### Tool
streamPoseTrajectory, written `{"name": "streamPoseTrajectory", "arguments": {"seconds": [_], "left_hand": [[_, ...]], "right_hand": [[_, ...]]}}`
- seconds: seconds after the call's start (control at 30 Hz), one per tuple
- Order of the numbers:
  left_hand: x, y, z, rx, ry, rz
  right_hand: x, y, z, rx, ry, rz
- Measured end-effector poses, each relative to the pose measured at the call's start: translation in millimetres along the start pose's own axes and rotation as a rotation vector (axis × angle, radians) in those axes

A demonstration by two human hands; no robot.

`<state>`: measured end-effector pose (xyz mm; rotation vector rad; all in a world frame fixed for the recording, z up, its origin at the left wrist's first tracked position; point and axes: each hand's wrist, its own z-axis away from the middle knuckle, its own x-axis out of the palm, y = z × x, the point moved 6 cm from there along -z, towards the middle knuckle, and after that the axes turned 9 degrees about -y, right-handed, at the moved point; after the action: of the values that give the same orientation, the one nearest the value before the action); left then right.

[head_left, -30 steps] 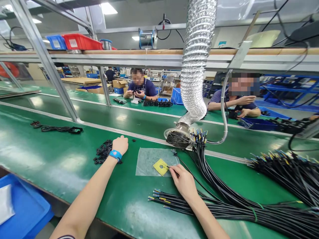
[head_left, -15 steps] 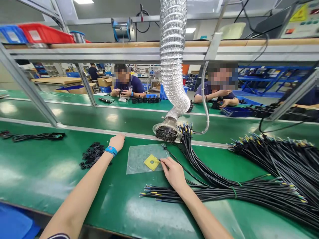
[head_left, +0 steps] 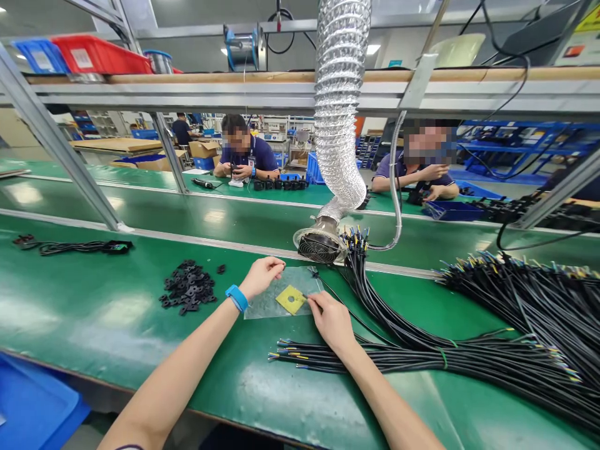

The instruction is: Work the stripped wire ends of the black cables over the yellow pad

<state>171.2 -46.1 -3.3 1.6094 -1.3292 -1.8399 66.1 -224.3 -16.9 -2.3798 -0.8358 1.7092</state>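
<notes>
My left hand (head_left: 263, 277), with a blue wristband, is closed in a pinch over the upper left of a clear plastic bag (head_left: 262, 306). Whatever is between its fingertips is too small to make out. My right hand (head_left: 332, 320) is closed around a thin dark tool (head_left: 305, 296), whose tip reaches the right corner of a yellow sponge (head_left: 290, 300) with a hole in its middle. The sponge lies on the bag. Left of my left hand is a pile of small black plastic parts (head_left: 188, 286), with one loose part (head_left: 221, 269) beside it.
A fume extraction fan (head_left: 319, 245) hangs from a silver duct (head_left: 341, 100) beyond the sponge. Bundles of black cables (head_left: 398, 359) with bared coloured ends fill the right side. More cable (head_left: 75, 248) lies far left. Two people (head_left: 246, 156) sit across the bench.
My left hand has moved right, from beyond the black parts to over the bag, its fingers now pinched. My right hand stays by the sponge with the tool. The camera view has shifted slightly.
</notes>
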Motion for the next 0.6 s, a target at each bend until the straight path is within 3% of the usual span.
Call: {"name": "streamPoseTrajectory", "arguments": {"seconds": [0.13,0.2,0.33,0.6], "left_hand": [[35.8,7,7,-0.007,-0.089,0.711],[48.0,10,12,-0.035,-0.124,0.869],[59.2,15,17,-0.048,-0.187,0.953],[59.9,19,21,-0.033,-0.219,0.964]], "right_hand": [[-17,3,4,0.009,0.187,-0.213],[-20,3,5,-0.011,0.218,-0.254],[-17,4,4,-0.016,0.218,-0.278],[-13,7,2,0.015,0.181,-0.318]]}}
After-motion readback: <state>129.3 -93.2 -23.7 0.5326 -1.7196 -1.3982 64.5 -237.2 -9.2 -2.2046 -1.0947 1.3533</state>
